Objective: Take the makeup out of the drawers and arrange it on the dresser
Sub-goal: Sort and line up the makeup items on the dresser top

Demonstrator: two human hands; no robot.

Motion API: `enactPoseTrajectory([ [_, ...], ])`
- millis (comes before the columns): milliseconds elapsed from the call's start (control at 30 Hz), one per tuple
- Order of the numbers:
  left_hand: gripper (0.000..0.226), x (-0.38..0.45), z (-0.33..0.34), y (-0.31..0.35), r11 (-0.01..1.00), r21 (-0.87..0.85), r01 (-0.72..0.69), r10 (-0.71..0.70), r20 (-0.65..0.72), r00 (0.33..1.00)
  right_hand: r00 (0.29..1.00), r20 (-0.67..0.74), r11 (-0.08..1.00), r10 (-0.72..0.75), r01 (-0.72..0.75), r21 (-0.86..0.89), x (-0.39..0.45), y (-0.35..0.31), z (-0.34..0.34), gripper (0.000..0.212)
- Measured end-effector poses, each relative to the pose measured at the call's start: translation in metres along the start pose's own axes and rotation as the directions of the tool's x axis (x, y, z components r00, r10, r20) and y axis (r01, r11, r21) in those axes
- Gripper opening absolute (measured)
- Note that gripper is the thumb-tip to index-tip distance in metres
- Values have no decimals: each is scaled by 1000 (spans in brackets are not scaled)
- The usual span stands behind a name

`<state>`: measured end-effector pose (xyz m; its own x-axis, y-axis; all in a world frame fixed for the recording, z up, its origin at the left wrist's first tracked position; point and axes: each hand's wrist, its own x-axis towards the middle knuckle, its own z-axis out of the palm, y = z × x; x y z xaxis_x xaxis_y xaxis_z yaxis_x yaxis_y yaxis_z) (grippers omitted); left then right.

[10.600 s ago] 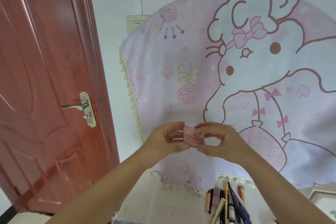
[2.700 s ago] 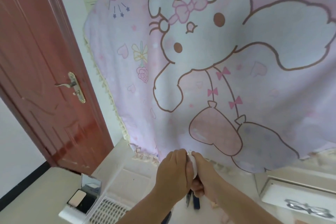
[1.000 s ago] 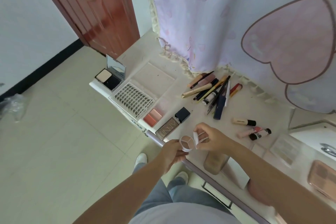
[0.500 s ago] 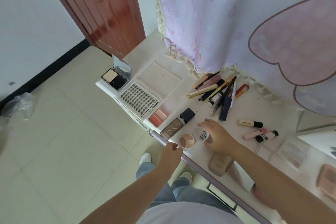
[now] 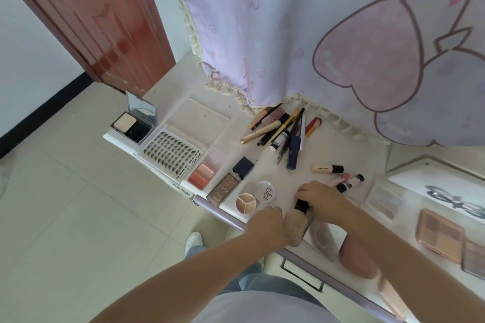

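A beige foundation bottle point(image 5: 296, 227) with a black cap point(image 5: 301, 206) lies at the front edge of the white dresser point(image 5: 189, 81). My left hand point(image 5: 265, 220) holds its body. My right hand point(image 5: 324, 202) grips its cap end. Just left of them sit an open round concealer pot point(image 5: 246, 203) and its white lid point(image 5: 265, 192), both lying free. Further left are a brown foundation bottle point(image 5: 227, 185), a blush palette point(image 5: 201, 176), a lash tray point(image 5: 170, 155) and an open powder compact point(image 5: 132, 124).
A pile of pencils and brushes point(image 5: 283, 128) lies by the pink cloth point(image 5: 315, 34). Lip tubes point(image 5: 346, 181) sit behind my right hand. Eyeshadow palettes point(image 5: 438, 233) and a second bottle point(image 5: 324, 242) lie at the right. A red door point(image 5: 91, 13) stands at the left.
The concealer pot and its lid have been let go onto the dresser. Both hands have moved right and closed on the beige foundation bottle.
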<state>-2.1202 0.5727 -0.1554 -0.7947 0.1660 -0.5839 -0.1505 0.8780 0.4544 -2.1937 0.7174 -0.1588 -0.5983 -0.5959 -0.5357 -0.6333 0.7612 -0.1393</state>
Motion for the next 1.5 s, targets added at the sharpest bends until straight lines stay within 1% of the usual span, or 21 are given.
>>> enactPoseTrajectory([
  [233, 41, 7, 5, 18, 999, 42, -16, 17, -25, 1000, 997, 82, 979, -16, -1, 205, -16, 8, -17, 32],
  [367, 38, 7, -26, 10, 987, 35, -158, 160, -77, 984, 1000, -8, 945, 11, -8, 328, -38, 7, -46, 22],
  [433, 37, 5, -49, 11, 972, 42, -232, 236, -158, 959, 995, -77, 921, 68, -33, 388, -49, 4, -62, 12],
  [567, 44, 0, -92, 23, 859, 321, -398, 492, -310, 813, 980, -146, 879, 138, -53, 473, -61, -9, -90, 19],
  [633, 52, -4, -109, 29, 755, 474, -453, 633, -348, 691, 982, -158, 925, 102, -35, 380, -62, -15, -102, 14],
  [700, 69, -9, -119, 32, 702, 540, -465, 690, -352, 632, 979, -180, 960, 99, -46, 277, -64, -19, -115, 26],
  [733, 73, -12, -123, 34, 672, 579, -463, 722, -372, 583, 975, -197, 971, 101, -54, 232, -65, -20, -120, 30],
  [800, 71, -19, -131, 37, 641, 622, -450, 750, -381, 541, 968, -231, 984, 95, -56, 169, -70, -22, -130, 26],
  [900, 61, -29, -139, 38, 669, 603, -435, 712, -350, 609, 962, -261, 992, 87, -58, 115, -74, -24, -136, 33],
  [967, 53, -38, -143, 42, 700, 569, -431, 672, -321, 668, 958, -274, 994, 86, -65, 84, -76, -27, -138, 23],
  [1033, 37, -40, -143, 45, 741, 535, -406, 599, -253, 760, 949, -296, 994, 109, -101, 43, -74, -27, -136, 11],
  [1100, 21, -41, -145, 47, 849, 338, -406, 484, -187, 855, 931, -345, 988, 120, -145, -50, -72, -30, -135, 7],
  [1167, 29, -39, -143, 44, 910, 109, -401, 415, -181, 892, 852, -523, 965, -9, -130, -229, -69, -28, -132, 18],
  [1233, 28, -41, -142, 44, 915, -1, -403, 393, -219, 893, 788, -616, 980, -21, -106, -168, -74, -29, -133, 30],
  [1300, 29, -45, -139, 43, 908, -20, -419, 391, -327, 861, 804, -593, 997, 50, -8, 73, -84, -24, -143, 42],
  [1333, 32, -47, -139, 43, 905, -8, -426, 393, -374, 840, 869, -480, 963, 119, 17, 270, -89, -20, -147, 48],
  [1367, 36, -48, -138, 43, 901, 31, -434, 406, -413, 815, 909, -393, 908, 140, 41, 417, -95, -20, -151, 43],
  [1400, 39, -47, -138, 42, 889, 92, -449, 438, -455, 775, 902, -408, 859, 139, 95, 503, -94, -15, -149, 26],
  [1433, 38, -44, -137, 41, 862, 198, -466, 497, -505, 705, 888, -433, 824, 155, 125, 552, -97, -16, -150, 3],
  [1467, 37, -42, -138, 40, 828, 343, -444, 560, -539, 629, 875, -453, 814, 170, 134, 565, -96, -16, -150, 18],
  [1500, 40, -41, -140, 40, 818, 407, -405, 574, -546, 610, 867, -464, 809, 179, 139, 571, -96, -19, -150, 29],
])
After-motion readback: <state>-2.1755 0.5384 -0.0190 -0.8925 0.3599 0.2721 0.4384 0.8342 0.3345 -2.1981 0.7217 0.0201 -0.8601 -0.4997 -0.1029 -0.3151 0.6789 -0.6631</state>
